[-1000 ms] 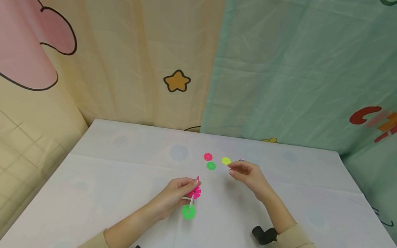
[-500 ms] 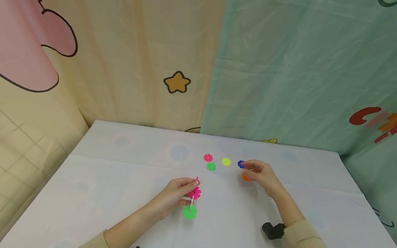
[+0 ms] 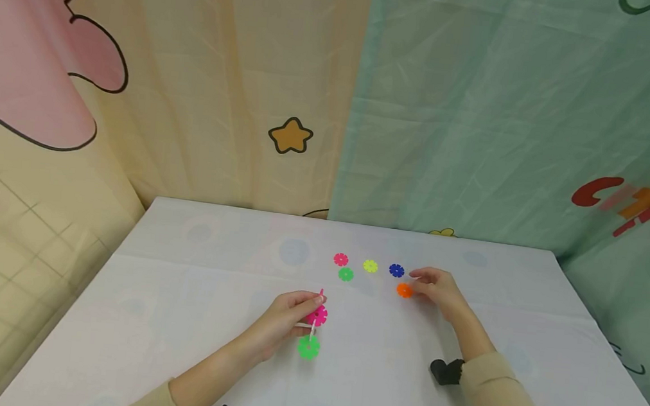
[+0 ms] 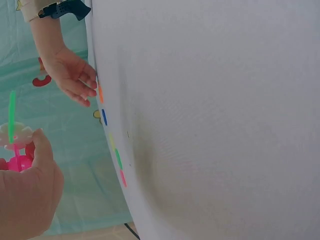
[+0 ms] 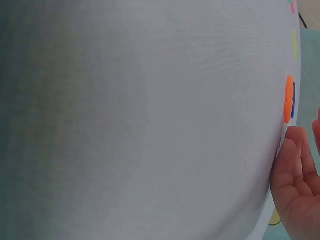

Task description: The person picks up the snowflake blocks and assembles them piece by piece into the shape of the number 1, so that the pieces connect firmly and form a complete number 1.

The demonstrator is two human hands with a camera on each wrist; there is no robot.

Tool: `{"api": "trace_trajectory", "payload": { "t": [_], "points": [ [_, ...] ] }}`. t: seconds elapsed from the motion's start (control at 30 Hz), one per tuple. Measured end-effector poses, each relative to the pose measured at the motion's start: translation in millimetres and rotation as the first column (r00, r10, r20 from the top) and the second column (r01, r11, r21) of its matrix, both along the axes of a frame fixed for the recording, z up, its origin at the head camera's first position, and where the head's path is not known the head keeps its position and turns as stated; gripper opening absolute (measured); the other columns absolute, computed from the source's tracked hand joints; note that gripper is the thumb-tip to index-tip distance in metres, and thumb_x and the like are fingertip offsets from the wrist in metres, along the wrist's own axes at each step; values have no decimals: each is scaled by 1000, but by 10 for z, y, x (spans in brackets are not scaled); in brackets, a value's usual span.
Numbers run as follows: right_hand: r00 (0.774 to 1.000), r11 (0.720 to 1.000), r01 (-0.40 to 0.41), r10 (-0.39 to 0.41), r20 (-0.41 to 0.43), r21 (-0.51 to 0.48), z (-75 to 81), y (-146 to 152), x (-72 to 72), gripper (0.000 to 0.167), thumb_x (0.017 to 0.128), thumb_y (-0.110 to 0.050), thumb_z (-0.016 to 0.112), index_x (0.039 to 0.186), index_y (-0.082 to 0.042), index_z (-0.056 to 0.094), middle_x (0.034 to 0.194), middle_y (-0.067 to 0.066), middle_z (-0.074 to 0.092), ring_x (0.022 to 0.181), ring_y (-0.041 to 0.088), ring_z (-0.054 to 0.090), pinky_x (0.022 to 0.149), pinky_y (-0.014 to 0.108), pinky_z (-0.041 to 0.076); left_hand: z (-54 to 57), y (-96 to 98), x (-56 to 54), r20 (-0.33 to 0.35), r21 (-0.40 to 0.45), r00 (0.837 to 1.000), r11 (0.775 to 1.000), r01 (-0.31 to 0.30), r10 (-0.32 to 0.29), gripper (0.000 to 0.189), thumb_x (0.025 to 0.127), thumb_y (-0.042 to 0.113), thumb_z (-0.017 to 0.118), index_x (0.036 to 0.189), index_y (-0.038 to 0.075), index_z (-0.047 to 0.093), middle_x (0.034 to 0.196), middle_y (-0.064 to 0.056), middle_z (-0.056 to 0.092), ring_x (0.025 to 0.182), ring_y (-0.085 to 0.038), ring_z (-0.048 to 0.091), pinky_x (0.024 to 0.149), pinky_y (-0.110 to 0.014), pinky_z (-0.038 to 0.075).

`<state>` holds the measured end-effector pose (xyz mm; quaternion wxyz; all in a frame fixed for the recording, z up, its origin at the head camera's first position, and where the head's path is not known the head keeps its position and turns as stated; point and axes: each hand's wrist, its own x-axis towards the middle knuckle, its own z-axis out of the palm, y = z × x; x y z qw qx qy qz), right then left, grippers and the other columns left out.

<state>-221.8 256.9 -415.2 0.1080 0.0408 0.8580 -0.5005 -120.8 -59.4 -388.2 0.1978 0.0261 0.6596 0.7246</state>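
My left hand [image 3: 282, 320] grips a small linked chain of notched plastic snowflake discs above the table. A pink disc [image 3: 319, 315] sits at the fingertips, with a green disc [image 3: 308, 348] below it. Between them is a white disc [image 4: 21, 132], seen edge-on from the head. On the table to the right, my right hand [image 3: 438, 289] rests beside an orange disc [image 3: 404, 290], its fingers loosely bent. The fingertips are at or very close to the orange disc's edge; contact cannot be told. Just behind that disc lies a blue disc [image 3: 396, 270].
Further left on the white tablecloth [image 3: 205, 308] lie a yellow disc [image 3: 370, 266], a loose green disc [image 3: 346, 274] and a loose pink disc [image 3: 341, 259]. Behind the table hang printed curtains [image 3: 455, 111]. Black wrist mounts [image 3: 446, 371] stick out from the sleeves.
My right hand has moved right from near the yellow disc, past the blue one, to the orange disc's right side. The orange disc now lies uncovered. The left hand stays nearly still with its chain.
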Motion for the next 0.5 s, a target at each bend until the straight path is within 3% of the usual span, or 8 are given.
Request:
{"api": "trace_trajectory", "payload": {
  "t": [0.17,0.5],
  "points": [
    [999,999,28,-28,17,21,-47,22,-35,36,85,-7,66,117,6,58,91,8,59,75,15,57,70,22,51,7,3,7,1,-4,1000,1000,-29,29,46,94,28,56,119,-10,52,86,0,59,79,-15,57,78,-29,52],
    [999,979,-42,44,-5,200,-48,-34,-78,34,75,-9,77,104,4,64,82,7,53,77,21,47,64,25,42,-19,-2,13,-1,22,1000,999,-27,27,45,94,25,56,119,-12,51,85,1,58,78,-12,57,78,-29,52]
  ]
}}
